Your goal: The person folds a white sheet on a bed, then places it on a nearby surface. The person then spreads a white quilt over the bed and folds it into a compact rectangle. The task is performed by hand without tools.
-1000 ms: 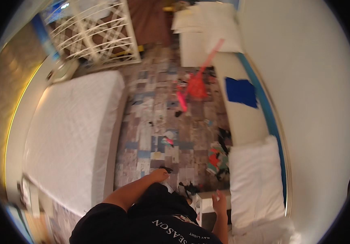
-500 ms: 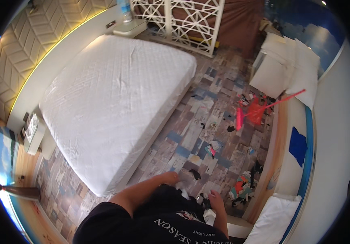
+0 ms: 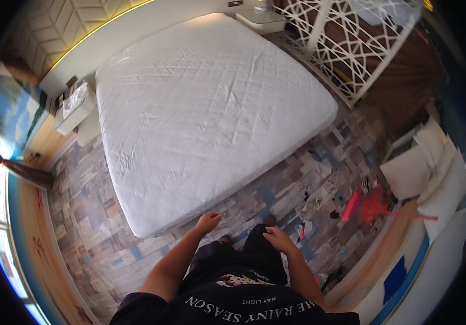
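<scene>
My left hand hangs in front of my body beside the near edge of the white-covered mattress, just apart from it. Its fingers are loosely curled, with nothing visible in them. Lower and to the right, my right hand hovers by my dark trouser leg. Its fingers are partly stretched and bent, and I see no object in them. A fitted cover, slightly wrinkled, wraps the whole mattress.
Red plastic with a long handle-like stick lies at right among scattered scraps. White pillows or cushions are stacked near a bench bearing a blue cloth. A white lattice screen and two bedside tables flank the bed.
My view has swung, so the bed sits further right and fills more of it. Both hands have come apart from the pale and dark items seen near my waist before.
</scene>
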The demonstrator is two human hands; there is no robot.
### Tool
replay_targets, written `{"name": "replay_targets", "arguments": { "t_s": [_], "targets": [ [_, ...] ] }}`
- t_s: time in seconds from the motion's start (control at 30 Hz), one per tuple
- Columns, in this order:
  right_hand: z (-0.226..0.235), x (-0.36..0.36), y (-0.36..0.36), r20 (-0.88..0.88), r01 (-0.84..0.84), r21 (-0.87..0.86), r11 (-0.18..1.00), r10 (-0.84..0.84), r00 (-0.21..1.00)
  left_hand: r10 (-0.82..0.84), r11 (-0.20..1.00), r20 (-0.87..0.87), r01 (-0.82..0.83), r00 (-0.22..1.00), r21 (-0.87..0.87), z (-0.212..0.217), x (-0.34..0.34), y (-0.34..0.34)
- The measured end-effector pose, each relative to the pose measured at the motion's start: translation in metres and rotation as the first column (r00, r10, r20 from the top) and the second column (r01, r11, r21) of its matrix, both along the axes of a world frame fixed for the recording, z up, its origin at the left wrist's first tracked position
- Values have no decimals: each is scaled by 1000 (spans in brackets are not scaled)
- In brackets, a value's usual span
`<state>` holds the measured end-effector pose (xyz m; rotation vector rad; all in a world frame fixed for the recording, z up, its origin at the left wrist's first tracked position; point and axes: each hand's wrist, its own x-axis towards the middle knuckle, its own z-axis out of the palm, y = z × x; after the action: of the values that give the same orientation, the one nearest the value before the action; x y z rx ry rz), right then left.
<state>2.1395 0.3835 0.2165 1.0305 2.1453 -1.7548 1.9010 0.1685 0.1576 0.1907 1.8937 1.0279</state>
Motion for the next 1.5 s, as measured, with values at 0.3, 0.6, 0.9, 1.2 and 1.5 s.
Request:
{"name": "replay_targets", "arguments": {
  "t_s": [0.3, 0.6, 0.9, 1.2, 1.5],
  "targets": [
    [-53, -125, 119, 133, -188, -331, 925, 243, 961, 684, 610, 512, -793, 520, -10, -55, 1, 61],
    [-158, -161, 221, 267, -316, -31, 948, 312, 912, 705, 26, 669, -933, -237, -359, -115, 19, 160],
    [-253, -210, 270, 396, -345, 18, 938, 310, 864, 420, -332, 663, -785, -620, -523, -203, -38, 220],
    [-347, -235, 297, 545, 587, -348, 731, -352, 761, 361, -400, 846, -885, -392, -239, -251, -55, 240],
    [-378, -269, 308, 491, 713, -431, 552, -519, 699, 449, -433, 826, -892, -340, -131, -285, -69, 252]
  ]
}}
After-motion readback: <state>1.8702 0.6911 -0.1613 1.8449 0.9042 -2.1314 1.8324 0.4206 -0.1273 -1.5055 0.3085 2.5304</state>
